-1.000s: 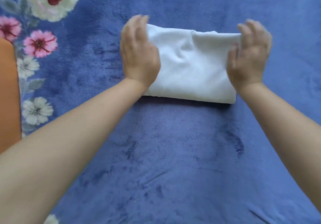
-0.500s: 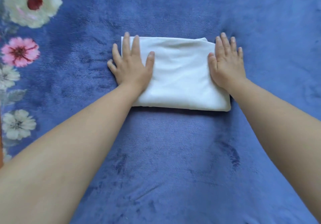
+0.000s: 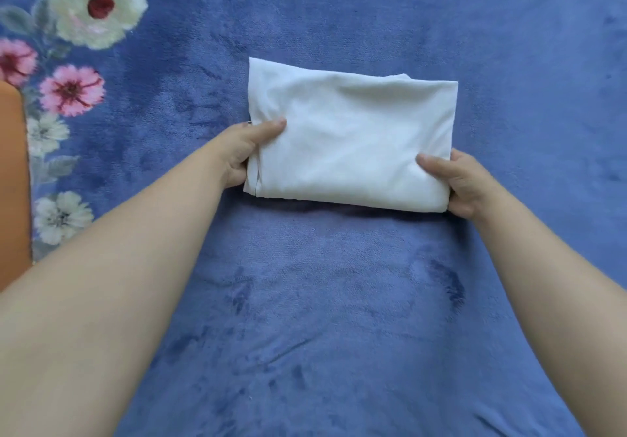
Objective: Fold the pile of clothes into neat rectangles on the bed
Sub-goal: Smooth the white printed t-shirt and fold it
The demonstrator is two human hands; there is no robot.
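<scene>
One white garment [image 3: 349,138], folded rectangle, centre frame on blue blanket [image 3: 339,301]. Left hand [image 3: 242,155] grips near-left corner, thumb on top; right hand [image 3: 458,182] pinches near-right corner. Looks like lift-off step: next needs level carry, fold kept shut. Floral print [image 3: 98,5] upper left.

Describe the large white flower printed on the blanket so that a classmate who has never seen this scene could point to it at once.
Start with the blue plush blanket that covers the bed, and follow its left border of printed flowers up to the far corner. The large white flower sits there, above two pink flowers. It alone has a dark red centre, and it is bigger than the small white flowers nearer the person.
</scene>
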